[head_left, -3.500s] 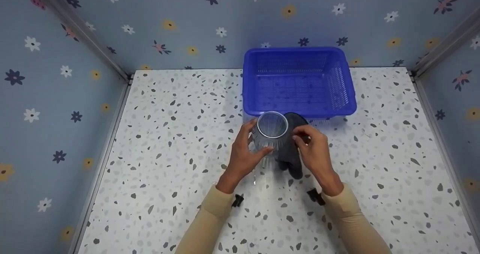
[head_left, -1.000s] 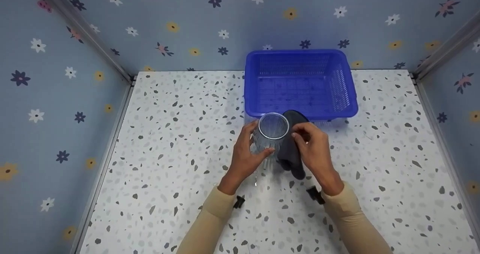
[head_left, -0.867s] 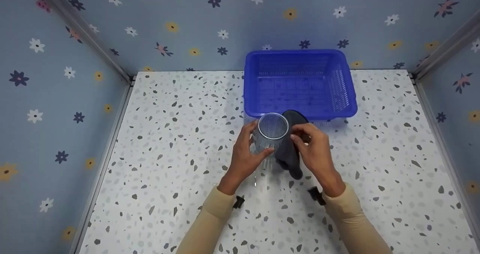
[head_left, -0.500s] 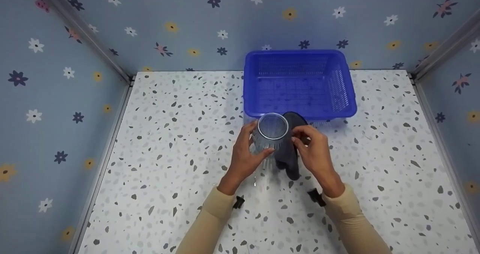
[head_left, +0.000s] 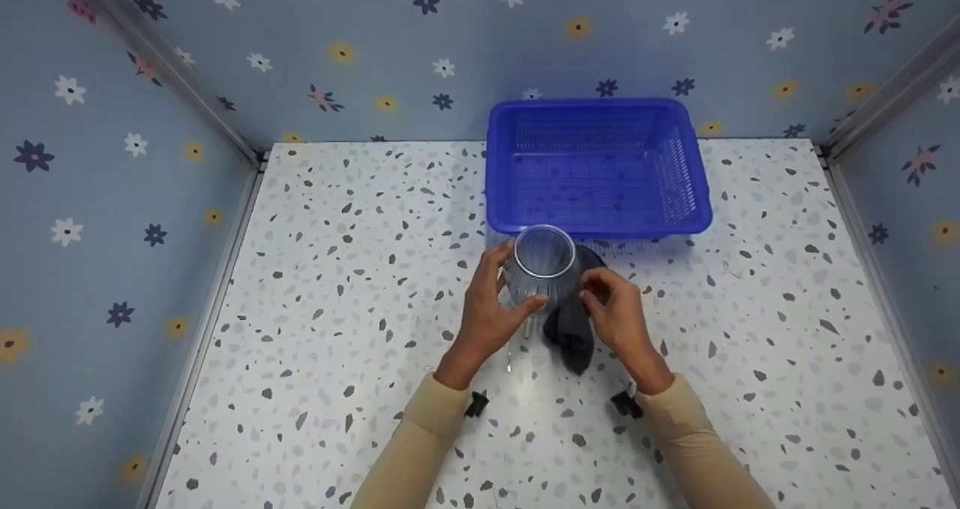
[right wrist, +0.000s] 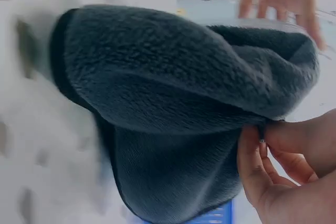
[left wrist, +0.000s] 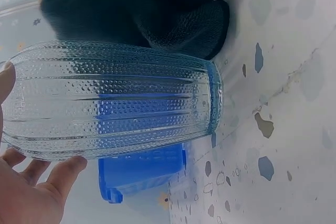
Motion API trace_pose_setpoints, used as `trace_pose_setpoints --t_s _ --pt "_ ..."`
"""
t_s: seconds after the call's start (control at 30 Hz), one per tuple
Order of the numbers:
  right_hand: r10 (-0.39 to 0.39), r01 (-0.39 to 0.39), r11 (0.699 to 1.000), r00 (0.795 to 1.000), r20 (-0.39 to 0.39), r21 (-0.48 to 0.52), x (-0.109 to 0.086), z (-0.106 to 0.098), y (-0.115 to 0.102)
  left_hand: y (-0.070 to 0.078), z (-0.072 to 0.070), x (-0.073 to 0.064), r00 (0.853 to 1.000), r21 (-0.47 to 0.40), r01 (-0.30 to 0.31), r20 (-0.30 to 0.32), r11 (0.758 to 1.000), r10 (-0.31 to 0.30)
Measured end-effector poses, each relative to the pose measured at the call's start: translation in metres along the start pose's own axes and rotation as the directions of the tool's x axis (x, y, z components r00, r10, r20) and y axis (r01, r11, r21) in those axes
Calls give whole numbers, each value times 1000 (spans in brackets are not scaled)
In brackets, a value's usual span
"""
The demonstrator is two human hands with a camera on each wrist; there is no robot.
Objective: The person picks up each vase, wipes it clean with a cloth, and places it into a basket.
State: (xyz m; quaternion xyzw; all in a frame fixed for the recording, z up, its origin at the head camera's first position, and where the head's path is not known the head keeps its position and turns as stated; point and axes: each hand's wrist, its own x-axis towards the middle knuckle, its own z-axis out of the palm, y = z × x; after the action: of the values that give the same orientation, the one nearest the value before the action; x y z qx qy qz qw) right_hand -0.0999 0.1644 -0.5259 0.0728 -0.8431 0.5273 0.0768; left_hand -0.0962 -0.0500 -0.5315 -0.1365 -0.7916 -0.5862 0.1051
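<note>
A clear ribbed glass vase [head_left: 544, 255] stands upright on the speckled table, its body covered in small raised dots in the left wrist view. My left hand [head_left: 487, 310] grips its upper part, thumb at the near side and fingers at the far left. My right hand [head_left: 619, 314] pinches a dark grey fleecy cloth [head_left: 574, 336] between thumb and fingers. In the left wrist view the cloth [left wrist: 131, 9] lies along the side of the vase [left wrist: 115, 103]. Folded cloth [right wrist: 157, 72] covers most of the vase in the right wrist view.
A blue plastic basket [head_left: 600, 231] with slotted sides stands just behind the vase, close to the flowered back wall [head_left: 405, 58]. Flowered panels rise at the left and right too. Small black clips [head_left: 476, 404] sit by both wrists.
My right hand has moved down toward me and slightly left, drawing the cloth with it along the vase. The cloth's far end no longer overlaps the basket rim. My left hand stays put.
</note>
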Motion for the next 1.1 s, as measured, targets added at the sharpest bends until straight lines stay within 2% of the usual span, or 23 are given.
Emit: trace_pose_setpoints --t_s 0.3,0.47,0.63,0.9,1.0,1.1 --pt "69 -60 985 996 56 -161 -1 17 24 -1 -1 0 1000 -22 20 4 1000 -20" --pt "74 -63 981 996 51 -185 -1 18 25 0 -1 0 1000 -16 29 11 999 -28" --pt "56 -51 988 998 36 -146 -1 9 12 2 -1 -1 1000 14 10 11 1000 -10" --pt "53 -53 998 999 3 -24 4 -11 -23 1 0 0 1000 17 -11 -4 1000 11" --pt "26 -26 1000 1000 -8 -1 6 -16 -35 1 0 -1 1000 15 -9 -5 1000 10" --pt "-22 21 1000 999 -25 -19 9 -18 -44 1 1 -1 1000 16 -13 -7 1000 13"
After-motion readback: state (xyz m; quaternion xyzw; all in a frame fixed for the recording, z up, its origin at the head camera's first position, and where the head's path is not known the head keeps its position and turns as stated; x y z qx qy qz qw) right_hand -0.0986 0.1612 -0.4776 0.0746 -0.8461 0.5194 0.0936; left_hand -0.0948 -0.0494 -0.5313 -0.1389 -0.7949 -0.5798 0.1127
